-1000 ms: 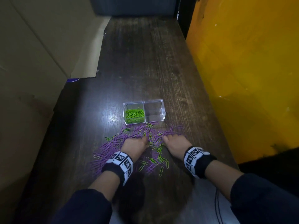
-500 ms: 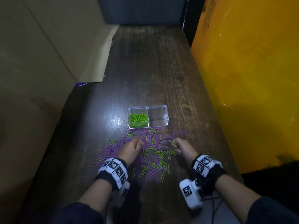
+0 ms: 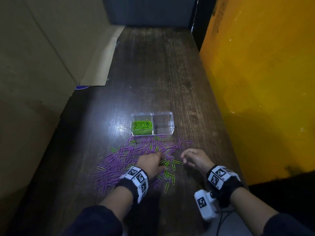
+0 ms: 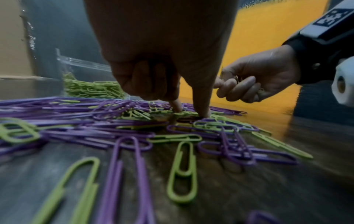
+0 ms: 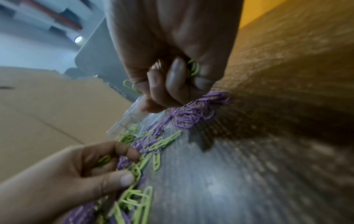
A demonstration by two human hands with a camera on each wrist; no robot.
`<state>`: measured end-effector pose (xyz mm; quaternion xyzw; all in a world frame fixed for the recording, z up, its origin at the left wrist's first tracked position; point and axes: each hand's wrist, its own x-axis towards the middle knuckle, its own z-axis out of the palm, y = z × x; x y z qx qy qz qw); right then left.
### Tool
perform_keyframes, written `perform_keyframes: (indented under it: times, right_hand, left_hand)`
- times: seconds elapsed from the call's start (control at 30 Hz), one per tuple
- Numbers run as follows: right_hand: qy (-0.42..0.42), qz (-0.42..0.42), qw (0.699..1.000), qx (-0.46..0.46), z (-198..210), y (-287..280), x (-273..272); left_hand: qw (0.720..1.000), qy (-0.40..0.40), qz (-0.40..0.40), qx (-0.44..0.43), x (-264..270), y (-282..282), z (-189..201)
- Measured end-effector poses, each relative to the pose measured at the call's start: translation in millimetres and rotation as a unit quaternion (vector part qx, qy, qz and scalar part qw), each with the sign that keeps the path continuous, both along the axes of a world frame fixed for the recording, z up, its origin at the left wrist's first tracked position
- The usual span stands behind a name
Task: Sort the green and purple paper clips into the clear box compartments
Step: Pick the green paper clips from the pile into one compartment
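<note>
Nearest me, toward the near edge of the dark wooden worktop (image 3: 153, 74), my two forearms reach forward, each with a patterned wristband.

My left hand (image 3: 150, 163) hangs over the middle of the loose pile, most fingers folded in. Two fingertips (image 4: 204, 112) press down onto green clips among the purple ones. The right wrist view suggests a green clip may already be tucked in the palm, but it is too blurred to be sure. I judge the grip is working a green clip free so it can be lifted without dragging purple ones along.

My right hand (image 3: 196, 159) is just right of the pile, raised off the worktop. Its grip is closed around a few green paper clips (image 5: 193, 68), loops poking out between the curled fingers. I read this as collecting several before making one trip to the box.

The pile spreads between my hands and the box. Purple paper clips (image 3: 112, 167) are thickest toward the left, with loose green ones scattered through the centre and the near side.

Just beyond the pile stands the clear box (image 3: 172, 124), its front wall touching the farthest clips. The left compartment holds a heap of green clips; the right compartment looks empty, presumably kept for purple.

Cardboard (image 3: 42, 65) lines the worktop's left edge, and a yellow wall (image 3: 264, 82) its right.
</note>
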<state>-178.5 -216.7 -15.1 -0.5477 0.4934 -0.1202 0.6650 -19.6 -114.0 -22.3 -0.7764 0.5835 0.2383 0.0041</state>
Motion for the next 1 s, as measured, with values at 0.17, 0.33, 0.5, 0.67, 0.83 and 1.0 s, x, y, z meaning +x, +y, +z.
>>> perform_keyframes:
  times: [0.17,0.33,0.5,0.67,0.83,1.0]
  right_hand:
    - [-0.021,0.013,0.997,0.067,-5,-2,1]
    - [-0.045,-0.003,0.996,0.081,-3,-3,9]
    - [0.043,0.016,0.999,-0.012,-10,0,4]
    - [0.168,0.034,0.977,-0.130,-21,6,4]
    - [0.309,0.196,0.888,-0.278,-18,20,6]
    - [0.323,0.251,0.864,-0.294,-21,26,19]
  left_hand:
    - [1.000,0.005,0.000,0.021,-6,-9,-1]
    - [0.997,0.053,0.006,0.050,-1,-13,4]
    - [0.983,0.170,0.062,0.032,18,-3,4]
    - [0.957,0.251,0.145,-0.014,37,10,2]
    - [0.922,0.336,0.189,-0.035,49,21,1]
    - [0.865,0.393,0.307,-0.056,58,32,-8]
